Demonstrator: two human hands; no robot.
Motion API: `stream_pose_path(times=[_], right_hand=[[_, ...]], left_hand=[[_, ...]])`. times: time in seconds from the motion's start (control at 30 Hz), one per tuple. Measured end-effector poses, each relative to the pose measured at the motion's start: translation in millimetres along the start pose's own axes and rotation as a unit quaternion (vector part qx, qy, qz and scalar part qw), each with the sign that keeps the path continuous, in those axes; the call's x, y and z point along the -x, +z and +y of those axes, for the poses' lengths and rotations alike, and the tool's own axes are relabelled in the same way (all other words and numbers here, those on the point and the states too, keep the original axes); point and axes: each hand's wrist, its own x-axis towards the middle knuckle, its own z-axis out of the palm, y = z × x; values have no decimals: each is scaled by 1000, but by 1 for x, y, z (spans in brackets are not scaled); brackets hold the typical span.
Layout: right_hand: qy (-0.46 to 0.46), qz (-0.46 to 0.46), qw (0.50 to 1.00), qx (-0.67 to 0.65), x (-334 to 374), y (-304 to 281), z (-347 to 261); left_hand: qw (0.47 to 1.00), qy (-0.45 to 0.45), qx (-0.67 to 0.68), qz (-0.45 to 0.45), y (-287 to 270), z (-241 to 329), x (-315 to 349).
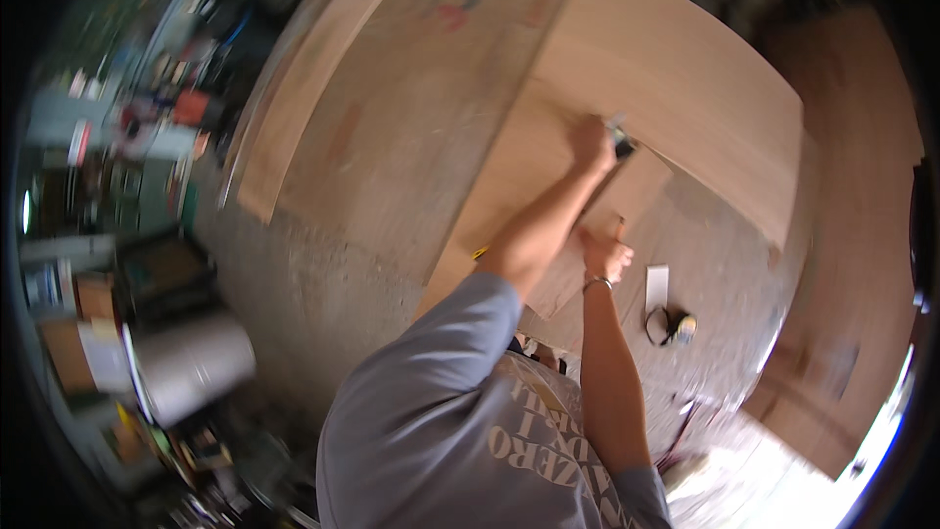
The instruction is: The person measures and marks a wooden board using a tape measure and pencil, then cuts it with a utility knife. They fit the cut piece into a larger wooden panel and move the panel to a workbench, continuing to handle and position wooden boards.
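My left hand reaches far over the work table and is closed round a small black-and-silver tool, too blurred to name. The tool sits at the far end of a narrow wooden board. Closer to me, my right hand, with a band at its wrist, is closed on a short pencil-like stick. That hand rests by the board's right side. A wide plywood sheet lies beyond both hands. Partly under my left arm is another light wooden panel.
A long wooden strip lies along the table's left side. Right of my right hand are a white strip and a round yellow-and-black object with a dark loop. A brown panel stands at the right. A pale cylinder is at lower left.
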Motion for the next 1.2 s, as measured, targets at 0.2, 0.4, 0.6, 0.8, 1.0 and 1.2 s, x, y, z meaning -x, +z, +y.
stream_pose_path(times=[0.2, 0.4, 0.6, 0.8, 1.0, 1.2], right_hand=[[-118, -29, 984, 131, -64, 29, 17], [-95, -104, 971, -193, -43, 5, 16], [-190, -252, 902, -294, -79, 7, 42], [-294, -150, 893, -306, -42, -15, 68], [-540, -65, 806, -234, 130, -57, 43], [-788, 17, 562, -251, 247, 41, -38]], left_hand=[[976, -106, 184, 43, -27, 2, 40], [947, -97, 302, -44, -129, -37, 136], [907, -194, 363, 93, -245, -136, 309], [707, -360, 488, 365, -336, -190, 478], [603, -407, 501, 470, -381, -231, 573], [658, -384, 506, 405, -467, -278, 651]])
